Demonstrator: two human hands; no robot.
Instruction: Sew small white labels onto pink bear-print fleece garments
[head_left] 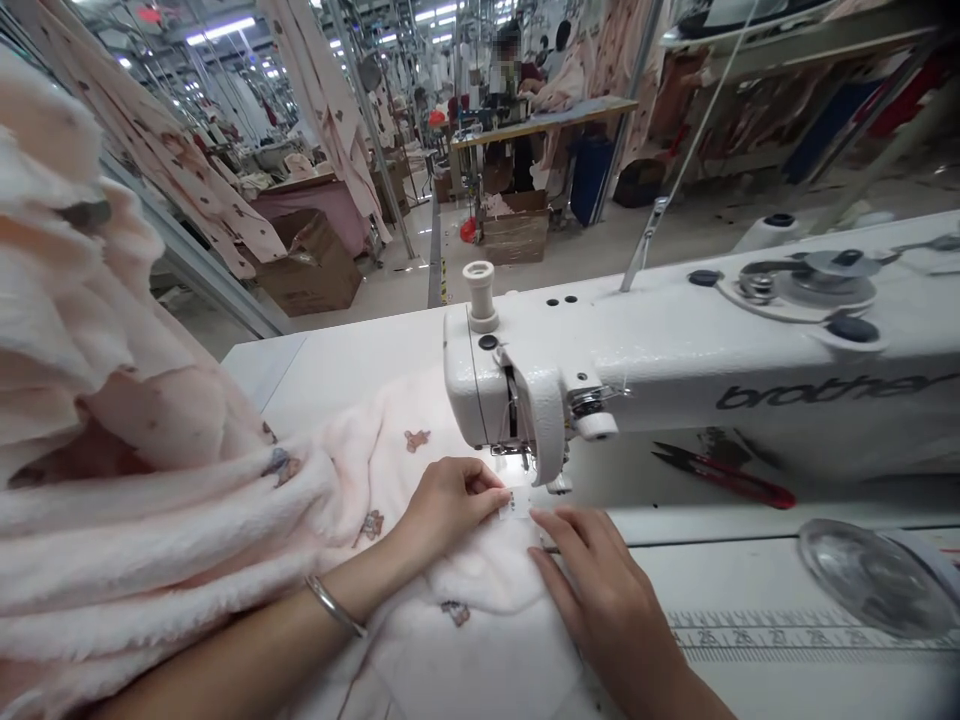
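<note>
Pale pink plush fabric (480, 665) with small printed bears spreads under both hands and heaps up at the left. A small white label (516, 502) with dark print lies on it, just in front of the sewing machine's (491, 395) needle area. My left hand (450, 495), with a silver bangle at the wrist, is closed, thumb and forefinger pinching the label's left side. At the label's right side rests my right hand (600, 570). Its fingers are stretched out and its thumb apart, fingertips touching the fabric by the edge. Whether the presser foot touches the fabric is unclear.
Red-handled thread snips (724, 475) lie under the machine arm. A clear round plastic object (874, 578) sits at the right beside a printed ruler scale (750, 638). Beyond the table stand cardboard boxes (311, 265), hanging pink fabric and a person at another machine.
</note>
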